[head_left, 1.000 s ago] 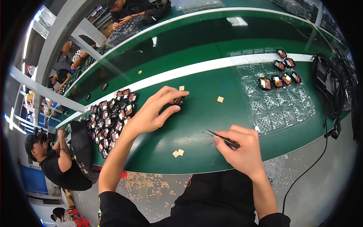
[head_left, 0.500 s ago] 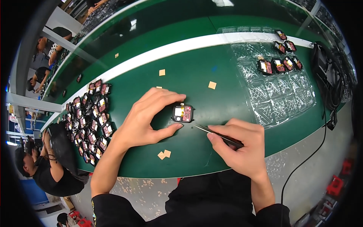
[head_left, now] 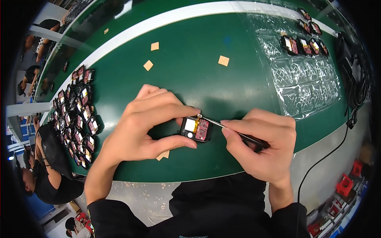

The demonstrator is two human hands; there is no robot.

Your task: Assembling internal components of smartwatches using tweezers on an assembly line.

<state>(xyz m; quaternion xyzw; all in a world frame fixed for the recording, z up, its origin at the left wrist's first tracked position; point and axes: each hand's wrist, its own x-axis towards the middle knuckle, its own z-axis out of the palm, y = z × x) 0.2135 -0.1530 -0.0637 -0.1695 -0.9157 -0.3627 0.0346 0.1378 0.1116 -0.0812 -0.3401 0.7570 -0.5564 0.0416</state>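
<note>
My left hand (head_left: 149, 123) grips a small black electronic module (head_left: 195, 129) with a red circuit board and a pale yellow part, holding it on the green table (head_left: 190, 75). My right hand (head_left: 262, 146) pinches a pair of metal tweezers (head_left: 234, 133), whose tip touches the module's upper edge. Two small tan squares (head_left: 163, 155) lie partly hidden under my left hand.
A pile of several like modules (head_left: 77, 115) lies at the left. A clear plastic blister tray (head_left: 303, 67) at the right holds several modules in its far pockets. Tan squares (head_left: 223, 60) dot the far table. Black cables (head_left: 355, 83) hang at the right edge. A seated person (head_left: 47, 174) is at lower left.
My left hand has drawn the module nearer to me and set it between both hands. The tweezers in my right hand have come up to touch the module. The view has moved closer.
</note>
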